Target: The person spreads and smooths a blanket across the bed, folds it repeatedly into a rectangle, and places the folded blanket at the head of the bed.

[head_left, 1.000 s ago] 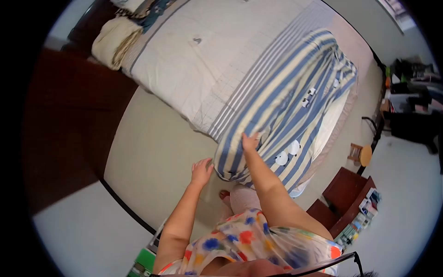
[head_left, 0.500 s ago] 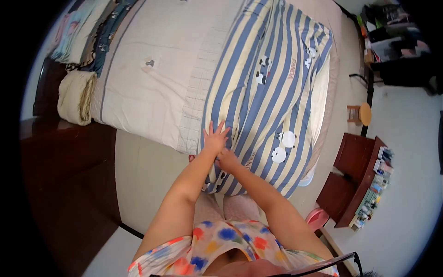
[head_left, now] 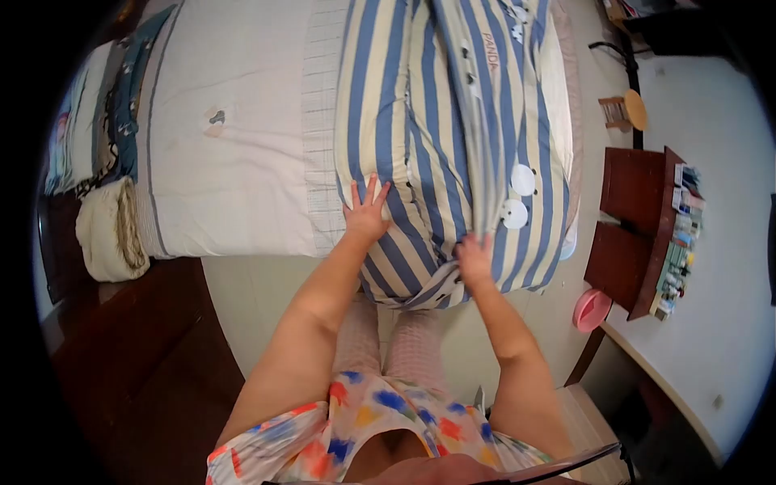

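Reads "PANDA" [head_left: 490, 51], upper centre, on creased striped quilt [head_left: 432, 162]. Touching with spread left hand [head_left: 367, 217]; can't tell grip of right hand [head_left: 475, 260].

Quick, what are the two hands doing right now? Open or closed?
Left hand: open, spread out on the striped quilt.
Right hand: at a fold of the striped quilt; too blurred to tell if it grips.

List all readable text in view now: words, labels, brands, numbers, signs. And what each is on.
"PANDA": on the striped cover, running lengthwise near the top of the view.
Small items along the dark red cabinet: any print is too small and blurred to read.
No other legible text, brand, number or sign.
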Demonstrator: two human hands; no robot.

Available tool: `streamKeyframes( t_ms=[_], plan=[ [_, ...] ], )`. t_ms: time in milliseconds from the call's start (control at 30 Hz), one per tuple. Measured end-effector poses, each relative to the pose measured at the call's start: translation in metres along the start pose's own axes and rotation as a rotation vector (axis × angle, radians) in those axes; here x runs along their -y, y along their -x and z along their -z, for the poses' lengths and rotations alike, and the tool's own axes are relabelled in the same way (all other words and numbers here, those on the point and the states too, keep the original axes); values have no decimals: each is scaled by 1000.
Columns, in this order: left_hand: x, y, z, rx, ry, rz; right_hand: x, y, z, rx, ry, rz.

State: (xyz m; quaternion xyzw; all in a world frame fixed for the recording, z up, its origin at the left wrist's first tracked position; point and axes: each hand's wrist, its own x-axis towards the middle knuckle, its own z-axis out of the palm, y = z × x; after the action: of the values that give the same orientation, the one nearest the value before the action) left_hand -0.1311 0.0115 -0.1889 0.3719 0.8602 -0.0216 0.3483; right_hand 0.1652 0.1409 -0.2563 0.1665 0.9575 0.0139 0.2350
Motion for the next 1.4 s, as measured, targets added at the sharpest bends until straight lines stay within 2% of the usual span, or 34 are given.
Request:
streamKeyframes(
  t_ms=[33, 100, 200, 300, 400, 500, 533, 633, 700, 767, 867, 967, 1100, 1133, 1233, 1333, 1400],
  plan=[
    [-2, -2, 1, 16, -15, -1, 27, 3, 21, -77, -43, 64],
    [-3, -3, 1, 45, -45, 11, 69, 11, 63, 259, -388, 101],
    [1, -3, -3, 33, -64, 5, 105, 61, 43, 1, -490, 43],
    [-3, -3, 0, 55, -95, 26, 83, 126, -20, 115, -315, 157],
    [-10, 0, -4, 4, -62, 53, 46, 150, -73, -120, -141, 155],
    [-29, 10, -5, -101, -162, 82, 49, 136, -53, 69, -125, 143],
    [-29, 10, -23, -270, -183, 22, 51, 132, -40, 106, -115, 167],
    [-71, 47, -34, -257, -500, -410, 57, 136, -34, 57, -119, 189],
    [-96, 80, -62, -31, -368, -717, 62, 142, -41, 2, -169, 191],
    [-106, 104, -92, 24, -412, -904, 66, 144, -46, -53, -219, 187],
    [-97, 94, -147, -3, -581, -881, 71, 148, -52, -125, -273, 174],
    [-92, 90, -143, 180, -782, -782, 73, 144, -60, -175, -297, 175],
    [-55, 114, -113, 35, -363, -828, 83, 141, -56, -163, -377, 183],
    [-44, 124, -103, -79, -232, -868, 85, 139, -55, -169, -388, 186],
    [-4, 159, -68, -236, -70, -844, 98, 131, -51, -275, -516, 209],
    [58, 190, -51, -313, -31, -695, 117, 120, -54, -181, -308, 187],
    [105, 202, -45, -377, -103, -662, 123, 108, -60, -222, -329, 139]
  ],
)
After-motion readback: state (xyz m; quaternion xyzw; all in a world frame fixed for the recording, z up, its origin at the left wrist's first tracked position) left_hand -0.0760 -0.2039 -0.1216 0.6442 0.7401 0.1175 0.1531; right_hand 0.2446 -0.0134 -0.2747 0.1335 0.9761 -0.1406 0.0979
